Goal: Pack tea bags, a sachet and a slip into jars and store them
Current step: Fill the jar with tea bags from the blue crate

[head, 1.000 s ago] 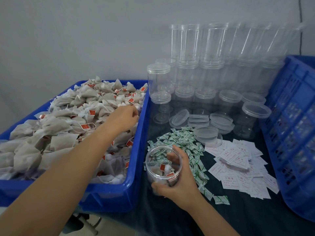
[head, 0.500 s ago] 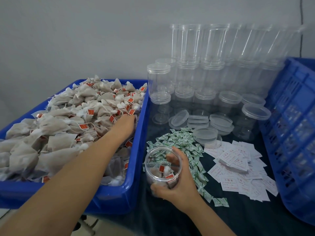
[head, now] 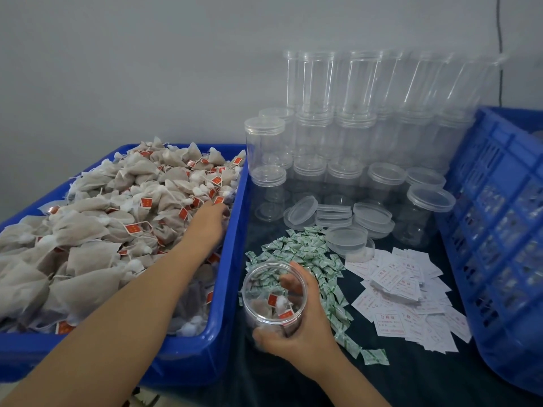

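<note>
While the open jar (head: 271, 301) (three red tags are counted inside) is gripped by the right hand (head: 296, 327) on the bench (head: 411, 374), the left hand (head: 210, 220) is laid among the tea bags (head: 117, 218) in the blue tub (head: 232, 289); its grip cannot be told. Sachets (head: 305, 259), slips (head: 411, 295), loose lids (head: 338, 218) and stacked jars (head: 352, 127) are crowded between tub and blue crate (head: 505, 230).

A small packing workstation.
My blue bin (head: 232, 259) of tea bags (head: 97, 230) sits left; stacked clear jars (head: 338, 113) stand far against the bare wall.
</note>
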The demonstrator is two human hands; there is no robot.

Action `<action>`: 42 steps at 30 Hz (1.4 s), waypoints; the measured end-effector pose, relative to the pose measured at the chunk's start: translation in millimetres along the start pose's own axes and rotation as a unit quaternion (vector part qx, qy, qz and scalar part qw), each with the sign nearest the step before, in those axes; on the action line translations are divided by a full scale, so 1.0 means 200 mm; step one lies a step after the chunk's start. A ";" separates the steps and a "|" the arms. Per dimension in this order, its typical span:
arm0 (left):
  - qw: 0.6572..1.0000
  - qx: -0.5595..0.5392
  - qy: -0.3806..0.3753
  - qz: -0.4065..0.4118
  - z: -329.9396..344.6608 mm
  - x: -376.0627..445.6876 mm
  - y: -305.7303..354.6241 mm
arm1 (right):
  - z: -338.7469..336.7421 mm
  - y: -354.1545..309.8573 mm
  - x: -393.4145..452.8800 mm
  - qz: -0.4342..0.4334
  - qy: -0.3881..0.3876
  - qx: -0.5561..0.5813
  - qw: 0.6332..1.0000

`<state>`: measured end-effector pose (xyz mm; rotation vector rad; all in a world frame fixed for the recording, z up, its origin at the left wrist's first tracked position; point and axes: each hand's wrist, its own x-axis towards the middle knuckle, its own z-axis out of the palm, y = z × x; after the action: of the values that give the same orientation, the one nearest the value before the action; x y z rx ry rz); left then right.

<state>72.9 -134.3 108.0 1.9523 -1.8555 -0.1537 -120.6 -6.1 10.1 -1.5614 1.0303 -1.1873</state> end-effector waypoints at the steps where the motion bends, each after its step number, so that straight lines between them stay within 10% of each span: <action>1: 1.000 0.003 0.006 0.003 -0.01 0.00 0.00 | 0.00 0.00 0.00 -0.001 0.000 -0.001 1.000; 42: 0.950 -0.175 0.242 0.090 -0.43 -0.10 0.13 | -0.01 -0.03 0.00 0.020 -0.024 0.017 0.999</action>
<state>79.6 -93.6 191.4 1.4154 -1.5429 0.0500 -121.5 -5.6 16.7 -1.5278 1.0012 -1.1292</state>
